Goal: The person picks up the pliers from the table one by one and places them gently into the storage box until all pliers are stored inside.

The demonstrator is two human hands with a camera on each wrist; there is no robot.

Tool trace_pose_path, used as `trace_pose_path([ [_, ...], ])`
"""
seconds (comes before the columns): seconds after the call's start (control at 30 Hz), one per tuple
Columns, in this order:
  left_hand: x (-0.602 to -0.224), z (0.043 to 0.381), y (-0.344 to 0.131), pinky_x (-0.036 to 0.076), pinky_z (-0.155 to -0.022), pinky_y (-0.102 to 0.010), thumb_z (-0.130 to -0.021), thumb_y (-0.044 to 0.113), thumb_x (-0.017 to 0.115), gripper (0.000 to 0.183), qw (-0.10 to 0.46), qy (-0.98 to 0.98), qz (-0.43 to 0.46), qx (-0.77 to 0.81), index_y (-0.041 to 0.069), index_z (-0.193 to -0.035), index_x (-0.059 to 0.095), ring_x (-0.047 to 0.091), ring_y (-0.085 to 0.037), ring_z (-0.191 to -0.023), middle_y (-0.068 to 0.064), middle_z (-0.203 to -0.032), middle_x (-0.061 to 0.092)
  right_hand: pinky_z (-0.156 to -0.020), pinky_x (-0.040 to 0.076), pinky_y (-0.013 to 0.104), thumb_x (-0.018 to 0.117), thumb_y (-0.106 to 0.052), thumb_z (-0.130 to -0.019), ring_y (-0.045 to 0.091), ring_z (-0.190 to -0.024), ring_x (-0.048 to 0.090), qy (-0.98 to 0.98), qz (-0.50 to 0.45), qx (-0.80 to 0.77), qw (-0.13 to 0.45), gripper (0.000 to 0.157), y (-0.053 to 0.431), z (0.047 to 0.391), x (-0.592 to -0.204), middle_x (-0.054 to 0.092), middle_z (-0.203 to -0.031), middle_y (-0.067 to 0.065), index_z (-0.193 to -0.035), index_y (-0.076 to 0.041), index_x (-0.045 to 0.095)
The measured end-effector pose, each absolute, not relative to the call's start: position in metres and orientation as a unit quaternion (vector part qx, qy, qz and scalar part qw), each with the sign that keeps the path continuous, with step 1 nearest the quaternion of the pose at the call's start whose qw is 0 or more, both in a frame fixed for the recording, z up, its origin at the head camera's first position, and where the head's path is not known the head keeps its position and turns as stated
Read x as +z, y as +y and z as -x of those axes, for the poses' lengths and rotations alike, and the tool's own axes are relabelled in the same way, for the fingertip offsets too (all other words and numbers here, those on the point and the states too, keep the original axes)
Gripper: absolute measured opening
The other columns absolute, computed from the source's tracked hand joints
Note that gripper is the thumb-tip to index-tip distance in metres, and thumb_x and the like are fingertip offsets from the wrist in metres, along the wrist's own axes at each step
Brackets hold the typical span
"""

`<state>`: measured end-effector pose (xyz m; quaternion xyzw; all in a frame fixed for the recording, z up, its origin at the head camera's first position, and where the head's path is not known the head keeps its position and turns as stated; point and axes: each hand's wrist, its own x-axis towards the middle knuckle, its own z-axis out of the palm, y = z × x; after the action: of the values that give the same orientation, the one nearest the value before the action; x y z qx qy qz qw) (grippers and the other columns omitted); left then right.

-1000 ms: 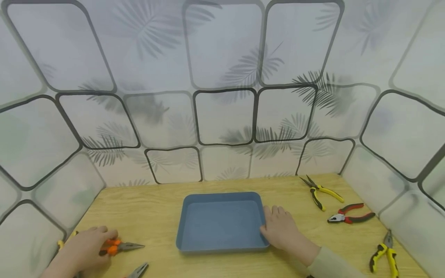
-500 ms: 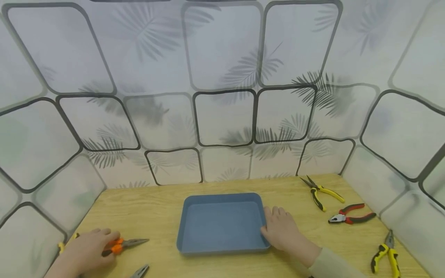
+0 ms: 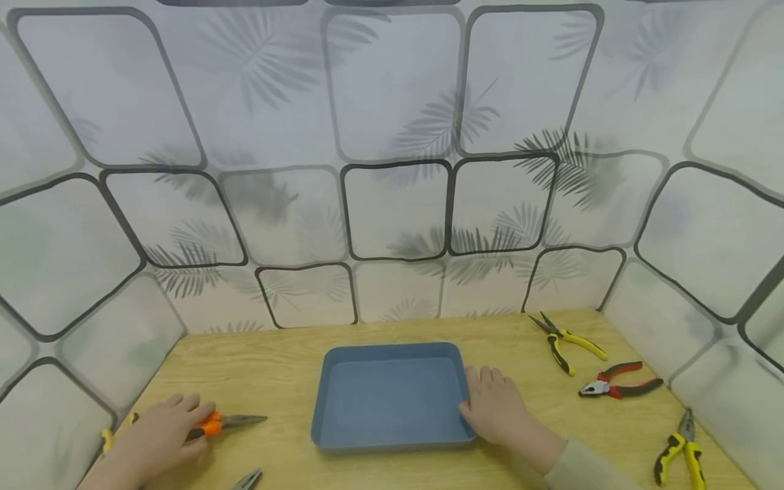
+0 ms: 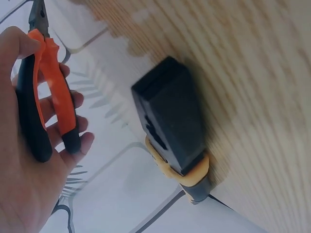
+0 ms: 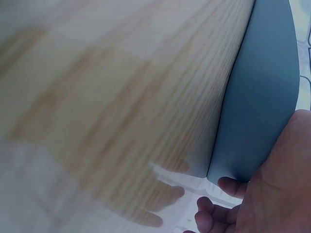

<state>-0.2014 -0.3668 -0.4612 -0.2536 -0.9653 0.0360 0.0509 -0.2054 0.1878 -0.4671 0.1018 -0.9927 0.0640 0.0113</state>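
My left hand (image 3: 153, 435) holds long-nose pliers with orange and black handles (image 4: 60, 97) at the left of the table. Its fingers curl round the handles, and the grey nose points right in the head view. On the table in the left wrist view, other pliers with a blunt dark head (image 4: 175, 116) and yellow collar lie close by. My right hand (image 3: 496, 408) grips the right side of a blue rectangular tray (image 3: 392, 449), thumb at the rim and fingers outside. Nothing lies in the tray. In the right wrist view, the tray's outer wall (image 5: 260, 87) hides part of the grip.
Yellow-black long-nose pliers (image 3: 563, 337), red-black pliers (image 3: 612, 386) and another yellow-black pair (image 3: 682, 446) lie at the right. A grey pliers tip (image 3: 248, 478) shows at the front edge, and yellow handles (image 3: 107, 439) behind my left hand. Patterned walls (image 3: 392, 204) enclose the table.
My left hand and the orange-handled pliers have shifted slightly right and a little up. The right hand and the tray stay in place.
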Motion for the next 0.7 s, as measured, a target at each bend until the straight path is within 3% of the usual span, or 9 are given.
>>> trace_pose_path([
  [0.3,-0.464,0.202,-0.360,0.023,-0.064,-0.023,-0.083,0.042,0.082,0.031,0.125,-0.950,0.283,0.043,0.032,-0.095,0.055,0.028,-0.004,-0.074,0.015,-0.085,0.032,-0.074,0.047,0.048,0.062,-0.026,-0.096,0.029,-0.087,0.050,-0.992,-0.105,0.064,0.014,0.053,0.188,0.205,-0.467,0.055,-0.097,0.017,-0.138,0.005,0.054],
  [0.7,-0.456,0.203,-0.351,0.024,-0.068,-0.025,-0.086,0.038,0.080,0.027,0.123,-0.950,0.282,0.048,0.031,-0.101,0.058,0.032,-0.004,-0.078,0.015,-0.087,0.035,-0.077,0.049,0.050,0.063,-0.027,-0.094,0.030,-0.091,0.054,-0.993,-0.105,0.056,0.021,0.055,0.189,0.206,-0.471,0.057,-0.100,0.018,-0.138,0.005,0.054],
])
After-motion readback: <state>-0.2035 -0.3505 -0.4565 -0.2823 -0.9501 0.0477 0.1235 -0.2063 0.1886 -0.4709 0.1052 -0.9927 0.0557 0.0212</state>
